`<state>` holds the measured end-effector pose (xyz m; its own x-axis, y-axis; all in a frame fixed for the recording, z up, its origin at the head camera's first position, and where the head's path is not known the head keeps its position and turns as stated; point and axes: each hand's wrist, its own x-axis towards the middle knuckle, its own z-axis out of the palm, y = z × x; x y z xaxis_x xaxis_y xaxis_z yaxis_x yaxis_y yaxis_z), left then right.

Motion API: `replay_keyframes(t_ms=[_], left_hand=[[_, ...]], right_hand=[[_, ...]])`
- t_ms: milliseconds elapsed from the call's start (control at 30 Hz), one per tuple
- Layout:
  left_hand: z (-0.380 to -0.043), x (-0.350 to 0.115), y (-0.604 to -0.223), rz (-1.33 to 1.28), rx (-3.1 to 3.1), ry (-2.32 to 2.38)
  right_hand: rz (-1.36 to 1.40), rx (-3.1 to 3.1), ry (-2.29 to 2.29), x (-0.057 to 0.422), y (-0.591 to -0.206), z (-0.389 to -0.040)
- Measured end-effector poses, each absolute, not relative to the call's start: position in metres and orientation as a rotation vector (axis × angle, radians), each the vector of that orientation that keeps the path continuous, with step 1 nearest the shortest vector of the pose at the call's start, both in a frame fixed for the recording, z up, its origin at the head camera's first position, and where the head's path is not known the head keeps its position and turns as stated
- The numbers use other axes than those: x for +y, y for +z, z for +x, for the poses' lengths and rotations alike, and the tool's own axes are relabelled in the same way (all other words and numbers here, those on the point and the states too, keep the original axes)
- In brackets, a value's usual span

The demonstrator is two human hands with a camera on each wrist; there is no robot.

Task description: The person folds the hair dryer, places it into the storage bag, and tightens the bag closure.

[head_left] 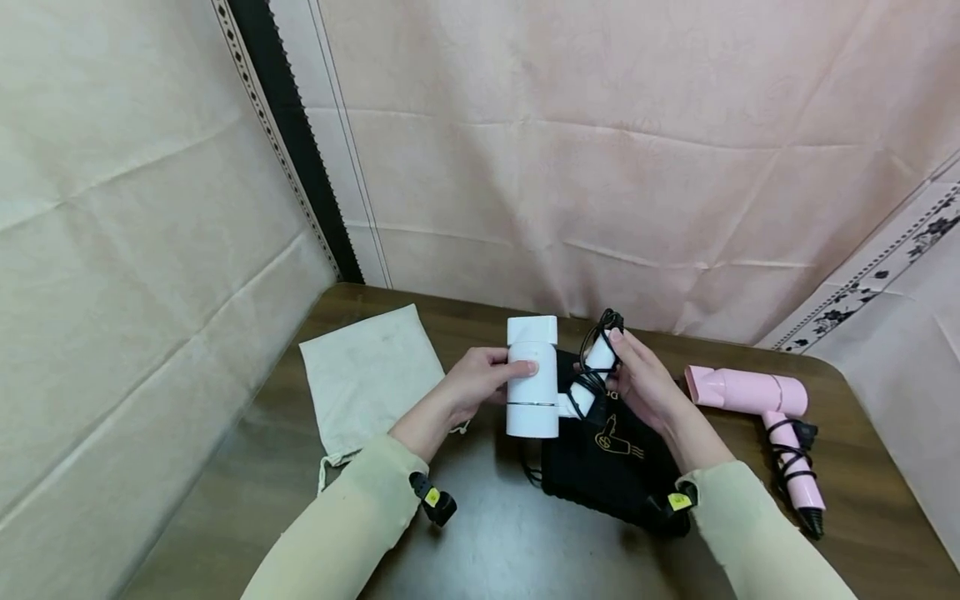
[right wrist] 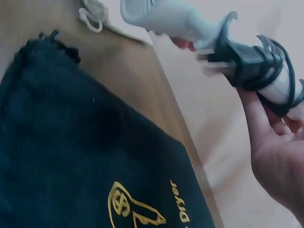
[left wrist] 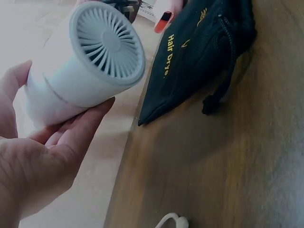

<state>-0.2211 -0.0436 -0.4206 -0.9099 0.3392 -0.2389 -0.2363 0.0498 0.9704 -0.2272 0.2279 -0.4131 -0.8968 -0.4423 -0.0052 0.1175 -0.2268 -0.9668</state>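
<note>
Both hands hold a white hair dryer (head_left: 532, 392) above the table. My left hand (head_left: 480, 385) grips its barrel, thumb on top and fingers beneath; the left wrist view shows the round slatted grille (left wrist: 111, 42) at one end. My right hand (head_left: 641, 383) holds the handle (right wrist: 280, 88), which is wrapped in a black cord with its plug (right wrist: 237, 59). Under the dryer lies a black drawstring pouch (head_left: 607, 467) with gold "Hair Dryer" lettering and a dryer picture, partly hidden by the right hand and arm.
A pink hair dryer (head_left: 750, 392) with its black cord wound round the handle lies at the right of the brown table (head_left: 480, 533). To the left, a cream drawstring pouch (head_left: 371, 375) lies flat. Cloth curtains (head_left: 600, 167) hang behind the table and at its sides.
</note>
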Motion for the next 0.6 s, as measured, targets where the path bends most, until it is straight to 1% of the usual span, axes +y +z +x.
replay_keyframes(t_ms=[333,600], left_hand=[[-0.2189,-0.0469,-0.4145,0.112,1.97,1.862],[-0.2165,-0.0427,-0.4105,0.189,2.003,1.772]], right_hand=[[-0.43,1.681,-2.117,0.2265,-0.4098,-0.228],[-0.403,1.863,-1.92,0.2187,-0.4053,-0.2291]])
